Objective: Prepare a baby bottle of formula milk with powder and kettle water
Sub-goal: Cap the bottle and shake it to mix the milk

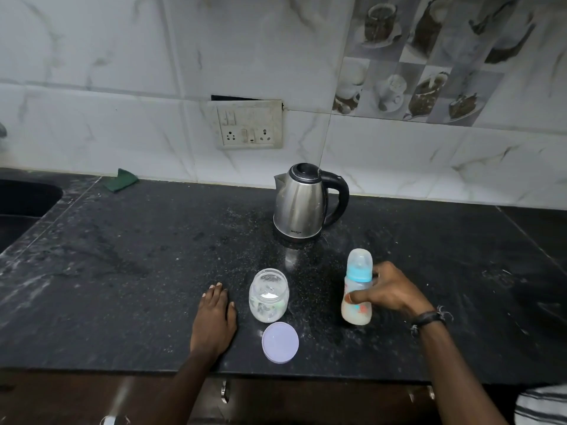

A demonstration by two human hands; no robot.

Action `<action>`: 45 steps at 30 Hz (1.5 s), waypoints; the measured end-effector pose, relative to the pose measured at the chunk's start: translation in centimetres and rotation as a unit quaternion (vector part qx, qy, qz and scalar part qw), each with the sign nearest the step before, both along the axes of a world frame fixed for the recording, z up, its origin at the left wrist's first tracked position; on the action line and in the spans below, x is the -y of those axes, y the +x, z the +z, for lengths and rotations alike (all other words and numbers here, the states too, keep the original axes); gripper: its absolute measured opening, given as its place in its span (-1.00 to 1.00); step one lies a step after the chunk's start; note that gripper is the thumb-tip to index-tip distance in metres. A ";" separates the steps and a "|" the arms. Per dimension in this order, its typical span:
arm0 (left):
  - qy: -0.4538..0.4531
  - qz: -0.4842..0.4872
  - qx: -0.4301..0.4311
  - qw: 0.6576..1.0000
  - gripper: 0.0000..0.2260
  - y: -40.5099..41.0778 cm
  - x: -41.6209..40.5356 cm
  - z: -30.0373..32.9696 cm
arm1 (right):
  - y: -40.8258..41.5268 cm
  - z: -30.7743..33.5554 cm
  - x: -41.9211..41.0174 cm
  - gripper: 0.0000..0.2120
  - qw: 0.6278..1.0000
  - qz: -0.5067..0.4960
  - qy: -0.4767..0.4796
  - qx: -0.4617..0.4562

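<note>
The baby bottle [356,289] stands upright on the dark worktop [138,271] right of centre, clear cap over a blue collar, milky liquid inside; the right hand [391,291] grips its body, fingers curled round it. The left hand [214,320] lies flat, fingers together, just left of the open powder jar [269,295]; its lilac lid [280,342] sits by the near edge; the kettle [303,202] stands farther back, with bare worktop to the far left.

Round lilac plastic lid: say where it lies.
The round lilac plastic lid lies flat near the counter's front edge, just before the open clear powder jar, right of the left hand.
</note>
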State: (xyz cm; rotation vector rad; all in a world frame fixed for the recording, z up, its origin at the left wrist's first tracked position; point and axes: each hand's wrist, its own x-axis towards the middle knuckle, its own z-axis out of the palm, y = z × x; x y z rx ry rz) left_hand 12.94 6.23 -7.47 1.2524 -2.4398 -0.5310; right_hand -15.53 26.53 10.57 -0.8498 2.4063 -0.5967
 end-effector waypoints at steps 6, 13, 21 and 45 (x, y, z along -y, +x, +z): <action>-0.002 0.000 0.005 1.000 -0.44 0.0 0.0 0.1 | 0.2 -0.4 -0.4 -0.64 0.988 0.026 -0.125 0.088; -0.001 -0.001 0.005 1.000 -0.44 0.0 0.0 0.0 | 2.6 0.6 -1.3 -0.19 0.888 -0.032 -0.365 0.277; -0.002 -0.003 0.002 1.000 -0.45 0.1 0.1 -0.5 | 3.6 0.8 -1.8 -0.09 0.851 -0.065 -0.432 0.291; -0.006 -0.003 -0.006 1.000 -0.45 0.0 0.3 -0.5 | 4.1 0.9 -1.5 -0.51 0.871 -0.029 -0.413 0.265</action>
